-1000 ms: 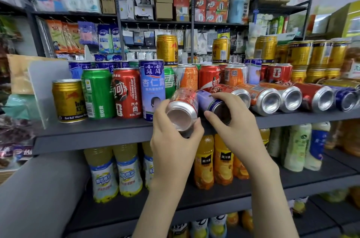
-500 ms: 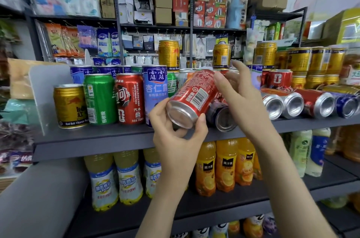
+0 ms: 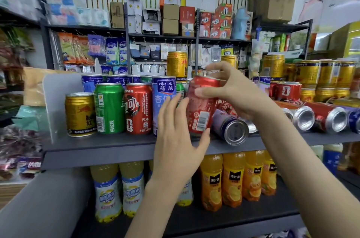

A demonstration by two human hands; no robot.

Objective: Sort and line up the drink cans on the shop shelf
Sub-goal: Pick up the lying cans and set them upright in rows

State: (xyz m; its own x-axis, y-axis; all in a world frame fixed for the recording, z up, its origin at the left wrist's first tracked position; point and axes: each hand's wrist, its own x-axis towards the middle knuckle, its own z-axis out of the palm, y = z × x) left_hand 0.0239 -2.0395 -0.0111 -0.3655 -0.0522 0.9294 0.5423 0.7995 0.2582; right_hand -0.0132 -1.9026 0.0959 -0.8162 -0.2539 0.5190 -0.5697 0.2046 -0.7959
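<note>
Gripping the red can near its top, the right hand had its fingers curled round it, almost upright at the front of the shelf. Couldn't tell if it was touching down. The left hand was open, straight fingers against the can's left side, thumb by its base. Tight spot: a tall blue can stood just left, a purple can lay on its side just right, and more toppled cans lay further along.

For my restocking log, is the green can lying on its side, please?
No, the green can stands upright beside the leftmost gold can.
</note>
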